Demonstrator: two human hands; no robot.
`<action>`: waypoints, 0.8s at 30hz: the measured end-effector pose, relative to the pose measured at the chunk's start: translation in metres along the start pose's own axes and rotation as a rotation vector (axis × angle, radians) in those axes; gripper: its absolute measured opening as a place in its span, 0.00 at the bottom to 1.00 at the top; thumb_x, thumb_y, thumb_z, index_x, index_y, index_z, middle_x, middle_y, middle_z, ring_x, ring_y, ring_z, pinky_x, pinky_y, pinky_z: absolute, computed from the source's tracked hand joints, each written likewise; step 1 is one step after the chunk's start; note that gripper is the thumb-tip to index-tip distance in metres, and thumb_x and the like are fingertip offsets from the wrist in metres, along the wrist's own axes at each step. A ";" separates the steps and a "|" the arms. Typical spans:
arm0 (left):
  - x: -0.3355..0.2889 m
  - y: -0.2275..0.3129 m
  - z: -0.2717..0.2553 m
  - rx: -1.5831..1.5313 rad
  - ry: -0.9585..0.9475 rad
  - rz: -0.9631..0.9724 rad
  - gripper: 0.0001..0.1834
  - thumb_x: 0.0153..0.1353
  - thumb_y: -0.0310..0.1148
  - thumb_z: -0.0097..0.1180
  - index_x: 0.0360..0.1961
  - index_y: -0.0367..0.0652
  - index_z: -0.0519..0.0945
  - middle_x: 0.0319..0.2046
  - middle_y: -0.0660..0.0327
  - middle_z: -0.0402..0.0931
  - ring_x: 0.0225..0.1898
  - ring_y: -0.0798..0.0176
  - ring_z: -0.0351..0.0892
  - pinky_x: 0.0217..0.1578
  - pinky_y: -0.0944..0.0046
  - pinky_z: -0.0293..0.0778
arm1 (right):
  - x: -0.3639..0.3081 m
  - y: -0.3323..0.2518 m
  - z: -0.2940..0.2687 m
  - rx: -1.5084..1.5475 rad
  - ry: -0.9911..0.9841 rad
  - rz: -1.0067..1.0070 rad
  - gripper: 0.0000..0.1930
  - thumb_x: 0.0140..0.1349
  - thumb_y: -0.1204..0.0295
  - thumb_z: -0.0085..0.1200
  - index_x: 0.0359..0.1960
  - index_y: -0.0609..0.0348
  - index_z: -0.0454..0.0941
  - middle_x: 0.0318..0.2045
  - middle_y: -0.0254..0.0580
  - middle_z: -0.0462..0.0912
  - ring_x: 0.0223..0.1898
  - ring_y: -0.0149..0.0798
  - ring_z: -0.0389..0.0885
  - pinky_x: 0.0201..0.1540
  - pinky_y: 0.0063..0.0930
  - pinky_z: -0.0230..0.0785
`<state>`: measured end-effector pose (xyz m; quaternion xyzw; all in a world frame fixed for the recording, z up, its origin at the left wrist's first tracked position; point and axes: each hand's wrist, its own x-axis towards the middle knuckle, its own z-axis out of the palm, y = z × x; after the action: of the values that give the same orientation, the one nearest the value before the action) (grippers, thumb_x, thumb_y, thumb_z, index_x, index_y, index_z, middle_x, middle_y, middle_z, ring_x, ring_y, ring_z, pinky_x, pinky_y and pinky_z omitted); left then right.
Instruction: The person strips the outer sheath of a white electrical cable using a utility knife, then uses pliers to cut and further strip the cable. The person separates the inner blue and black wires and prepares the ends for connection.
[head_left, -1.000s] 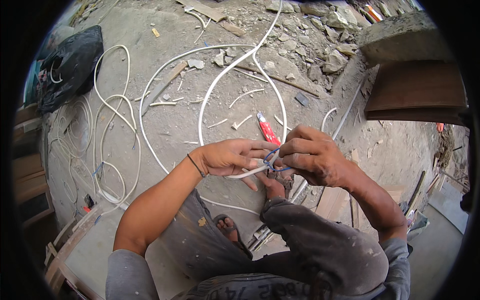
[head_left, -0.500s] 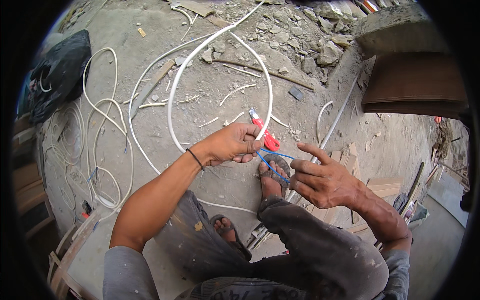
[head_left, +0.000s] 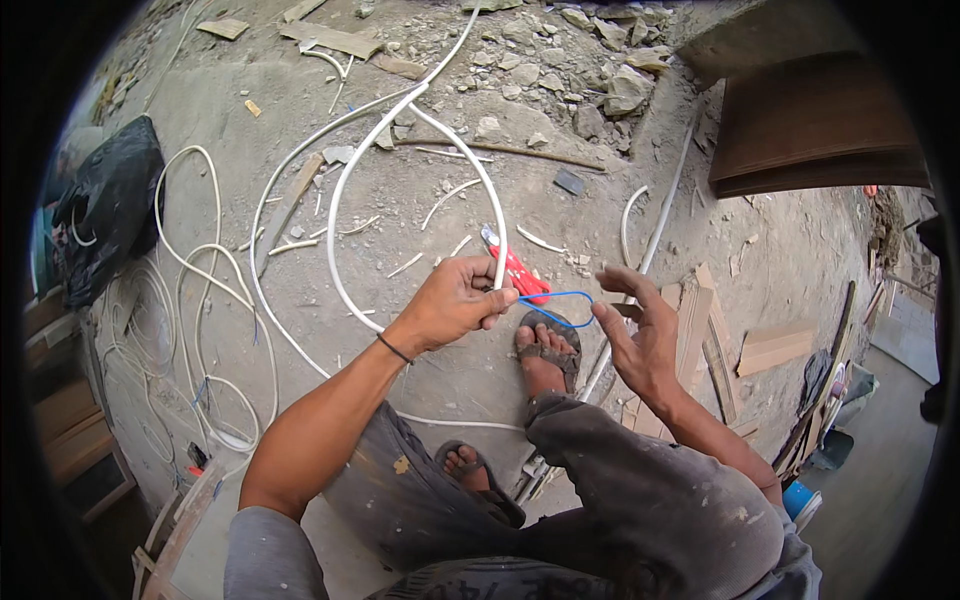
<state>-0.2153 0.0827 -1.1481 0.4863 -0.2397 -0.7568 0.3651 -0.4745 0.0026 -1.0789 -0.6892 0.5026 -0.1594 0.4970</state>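
Observation:
My left hand (head_left: 462, 302) is closed on the end of a white cable (head_left: 502, 225), thumb pressed against the fingers. From that grip a thin blue wire (head_left: 570, 293) runs out to the right and bends back in a narrow loop. My right hand (head_left: 645, 345) is beside the loop's far end, its fingers spread and the thumb close to the wire. Whether the thumb touches the wire, I cannot tell. On the ground behind the left hand lies a red-handled tool (head_left: 527, 282) with a silvery head, partly hidden by the cable and wire.
Coils of white cable (head_left: 215, 245) spread over the ground at left, near a black plastic bag (head_left: 110, 205). Rubble (head_left: 600, 85) lies at the far side. Stacked brown sheets (head_left: 815, 120) stand far right, with wood pieces (head_left: 778, 347) nearer. My sandalled foot (head_left: 548, 350) is below the wire.
My right hand has loosened from the blue wire and spread its fingers. The wire now curves in a loop. My left hand keeps its hold, and the whole view has shifted slightly.

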 end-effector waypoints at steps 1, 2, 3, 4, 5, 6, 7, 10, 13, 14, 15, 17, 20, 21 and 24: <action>0.002 0.001 0.000 0.000 0.016 -0.025 0.10 0.71 0.32 0.66 0.45 0.37 0.80 0.27 0.68 0.77 0.23 0.78 0.74 0.21 0.77 0.65 | 0.005 -0.002 -0.006 -0.337 0.021 -0.382 0.27 0.65 0.64 0.67 0.61 0.67 0.76 0.52 0.55 0.84 0.51 0.51 0.86 0.53 0.41 0.80; 0.004 0.002 0.000 -0.046 -0.001 -0.013 0.10 0.71 0.32 0.66 0.45 0.37 0.81 0.27 0.68 0.78 0.24 0.78 0.74 0.21 0.77 0.64 | 0.010 -0.002 -0.011 -0.672 0.060 -0.736 0.31 0.62 0.63 0.69 0.64 0.66 0.75 0.57 0.55 0.83 0.55 0.53 0.84 0.57 0.44 0.77; 0.006 0.003 0.001 -0.092 -0.016 -0.004 0.11 0.71 0.33 0.66 0.46 0.37 0.82 0.27 0.69 0.78 0.24 0.78 0.74 0.21 0.77 0.64 | 0.017 0.001 -0.012 -0.728 -0.012 -0.897 0.37 0.58 0.58 0.68 0.68 0.62 0.73 0.63 0.52 0.78 0.63 0.53 0.77 0.61 0.47 0.73; 0.007 0.005 0.001 -0.135 -0.041 -0.004 0.11 0.71 0.34 0.66 0.47 0.37 0.83 0.27 0.69 0.78 0.24 0.78 0.74 0.21 0.77 0.64 | 0.024 0.006 -0.012 -0.741 -0.086 -0.964 0.36 0.59 0.59 0.67 0.67 0.63 0.74 0.61 0.53 0.79 0.61 0.52 0.78 0.59 0.46 0.73; 0.008 0.005 0.002 -0.152 -0.020 0.015 0.11 0.71 0.34 0.66 0.46 0.37 0.83 0.27 0.69 0.78 0.24 0.78 0.74 0.21 0.77 0.63 | 0.029 0.012 -0.009 -0.730 -0.126 -1.016 0.35 0.59 0.59 0.66 0.66 0.65 0.74 0.60 0.54 0.80 0.59 0.52 0.79 0.58 0.45 0.74; 0.008 0.006 0.004 -0.170 -0.014 0.026 0.11 0.72 0.34 0.66 0.46 0.37 0.83 0.27 0.68 0.79 0.23 0.78 0.74 0.21 0.78 0.63 | 0.033 0.018 -0.007 -0.749 -0.200 -1.040 0.35 0.59 0.59 0.65 0.66 0.66 0.74 0.59 0.55 0.80 0.58 0.51 0.81 0.57 0.43 0.74; 0.009 0.006 0.005 -0.200 -0.023 0.068 0.11 0.72 0.34 0.65 0.46 0.37 0.83 0.26 0.68 0.79 0.23 0.78 0.74 0.20 0.78 0.63 | 0.035 0.024 -0.005 -0.708 -0.174 -1.069 0.34 0.58 0.60 0.63 0.64 0.69 0.75 0.57 0.55 0.81 0.54 0.50 0.82 0.55 0.43 0.75; 0.010 0.001 0.012 -0.165 0.068 0.002 0.10 0.72 0.35 0.65 0.43 0.37 0.82 0.26 0.65 0.81 0.19 0.77 0.75 0.18 0.77 0.64 | 0.038 0.033 0.005 -0.696 -0.168 -1.061 0.30 0.56 0.64 0.59 0.57 0.74 0.78 0.51 0.56 0.83 0.46 0.47 0.83 0.48 0.42 0.75; 0.012 -0.001 0.014 -0.101 0.138 0.029 0.11 0.72 0.35 0.65 0.39 0.38 0.82 0.24 0.64 0.81 0.18 0.77 0.74 0.17 0.76 0.64 | 0.034 0.021 0.015 -0.724 -0.198 -0.989 0.20 0.58 0.67 0.59 0.47 0.71 0.79 0.39 0.51 0.83 0.33 0.45 0.81 0.35 0.42 0.74; 0.012 -0.001 0.012 0.109 0.168 0.153 0.11 0.71 0.36 0.66 0.38 0.38 0.82 0.24 0.65 0.80 0.19 0.77 0.74 0.18 0.75 0.65 | 0.033 0.016 0.018 -0.735 -0.241 -0.876 0.15 0.60 0.68 0.59 0.43 0.69 0.79 0.33 0.49 0.83 0.28 0.44 0.80 0.31 0.40 0.73; 0.013 0.000 0.010 0.328 0.212 0.260 0.12 0.70 0.36 0.67 0.37 0.38 0.82 0.23 0.65 0.80 0.19 0.76 0.74 0.19 0.75 0.66 | 0.032 0.012 0.023 -0.487 -0.254 -0.568 0.12 0.64 0.69 0.58 0.41 0.68 0.79 0.28 0.46 0.81 0.22 0.40 0.76 0.26 0.37 0.71; 0.010 0.000 0.004 0.492 0.169 0.424 0.13 0.68 0.36 0.69 0.34 0.37 0.82 0.22 0.66 0.79 0.20 0.76 0.73 0.20 0.73 0.67 | 0.031 0.010 0.024 0.252 -0.456 0.248 0.09 0.70 0.71 0.55 0.37 0.66 0.79 0.21 0.41 0.78 0.14 0.33 0.70 0.17 0.32 0.66; 0.004 -0.001 -0.001 0.360 0.051 0.349 0.11 0.68 0.34 0.68 0.33 0.37 0.83 0.21 0.67 0.78 0.20 0.75 0.72 0.21 0.72 0.67 | 0.031 0.017 0.023 0.545 -0.555 0.498 0.09 0.73 0.70 0.53 0.38 0.65 0.81 0.19 0.40 0.78 0.13 0.32 0.71 0.16 0.32 0.66; 0.004 -0.001 -0.002 0.313 0.035 0.270 0.11 0.68 0.33 0.68 0.32 0.37 0.82 0.20 0.67 0.77 0.20 0.75 0.71 0.21 0.72 0.65 | 0.029 0.019 0.023 0.444 -0.520 0.399 0.09 0.73 0.70 0.53 0.39 0.64 0.81 0.19 0.40 0.78 0.13 0.33 0.72 0.17 0.33 0.67; 0.007 0.000 -0.003 0.179 0.070 0.058 0.13 0.68 0.33 0.67 0.29 0.38 0.80 0.19 0.68 0.74 0.18 0.76 0.68 0.18 0.71 0.61 | 0.018 0.021 0.020 0.147 -0.408 0.131 0.10 0.74 0.69 0.54 0.42 0.64 0.83 0.19 0.41 0.79 0.14 0.37 0.75 0.21 0.36 0.71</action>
<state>-0.2146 0.0773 -1.1528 0.5359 -0.3077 -0.7040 0.3500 -0.4633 -0.0018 -1.1109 -0.6350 0.4224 -0.0202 0.6465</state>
